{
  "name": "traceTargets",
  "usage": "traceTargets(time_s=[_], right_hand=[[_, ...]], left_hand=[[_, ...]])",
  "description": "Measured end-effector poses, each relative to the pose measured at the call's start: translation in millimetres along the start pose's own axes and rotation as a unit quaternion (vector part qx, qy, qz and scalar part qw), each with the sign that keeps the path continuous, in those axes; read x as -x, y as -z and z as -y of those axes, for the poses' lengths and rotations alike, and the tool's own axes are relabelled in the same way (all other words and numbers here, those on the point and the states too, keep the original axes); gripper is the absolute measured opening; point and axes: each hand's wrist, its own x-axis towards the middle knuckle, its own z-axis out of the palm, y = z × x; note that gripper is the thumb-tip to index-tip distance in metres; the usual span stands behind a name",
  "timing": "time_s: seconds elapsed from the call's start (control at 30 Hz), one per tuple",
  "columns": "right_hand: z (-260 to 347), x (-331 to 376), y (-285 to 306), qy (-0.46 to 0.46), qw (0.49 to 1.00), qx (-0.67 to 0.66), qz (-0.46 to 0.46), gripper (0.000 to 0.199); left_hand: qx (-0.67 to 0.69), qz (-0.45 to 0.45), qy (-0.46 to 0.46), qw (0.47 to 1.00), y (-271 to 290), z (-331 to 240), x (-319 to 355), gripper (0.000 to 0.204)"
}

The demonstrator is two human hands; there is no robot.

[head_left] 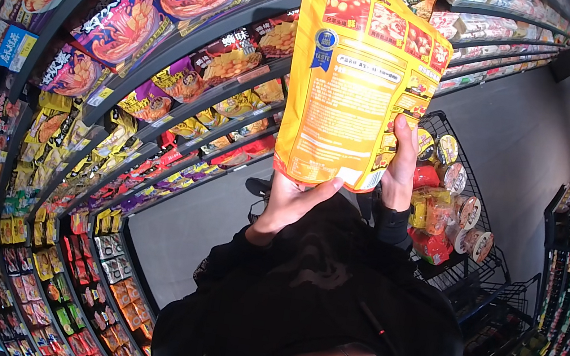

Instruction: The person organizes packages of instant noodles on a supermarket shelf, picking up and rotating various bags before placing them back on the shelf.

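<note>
A large yellow food packet (pixel 349 107) stands upright in front of me, its back panel of fine print and small food pictures turned my way. My left hand (pixel 290 202) grips its lower left corner, with the thumb lying across the bottom edge and the fingers hidden behind. At the lower right edge, my right hand (pixel 400 169) is closed on the packet, thumb on the printed side. What lies inside the packet cannot be seen.
Curved shelves (pixel 197 24) full of bagged foods rise on the left. To my right is a black wire shopping cart (pixel 495 262) holding several cup-shaped tubs (pixel 468 212) and bright packets (pixel 432 220). Grey floor (pixel 517 130) runs beyond the cart, with more shelving at the far right.
</note>
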Motion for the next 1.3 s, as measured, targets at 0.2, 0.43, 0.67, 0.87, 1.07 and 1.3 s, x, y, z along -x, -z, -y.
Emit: traceTargets(time_s=[0.2,0.43,0.67,0.87,1.07,1.3], right_hand=[[0.8,-3.4,0.5,-0.003,1.000,0.009,-0.001,0.052],[-1.3,-5.0,3.2,-0.005,1.000,-0.003,-0.001,0.052],[0.5,-3.7,-0.1,-0.010,1.000,0.007,-0.002,0.048],[0.6,-2.5,-4.0,-0.016,1.000,0.010,-0.020,0.045],[-1.0,-3.1,-1.3,-0.007,1.000,0.010,-0.008,0.046],[4.4,-1.7,-4.7,-0.012,1.000,0.012,0.001,0.045]], left_hand=[[0.006,-0.002,0.002,1.000,-0.1,0.5,-3.3,0.048],[0.011,0.000,0.005,1.000,-0.2,1.1,-3.3,0.048],[0.009,-0.002,0.012,1.000,0.2,0.0,-0.8,0.047],[0.013,-0.012,0.005,1.000,0.3,2.1,0.6,0.046],[0.005,-0.011,0.006,1.000,-1.7,1.2,2.7,0.047],[0.018,-0.022,0.005,1.000,-2.3,4.4,6.0,0.051]])
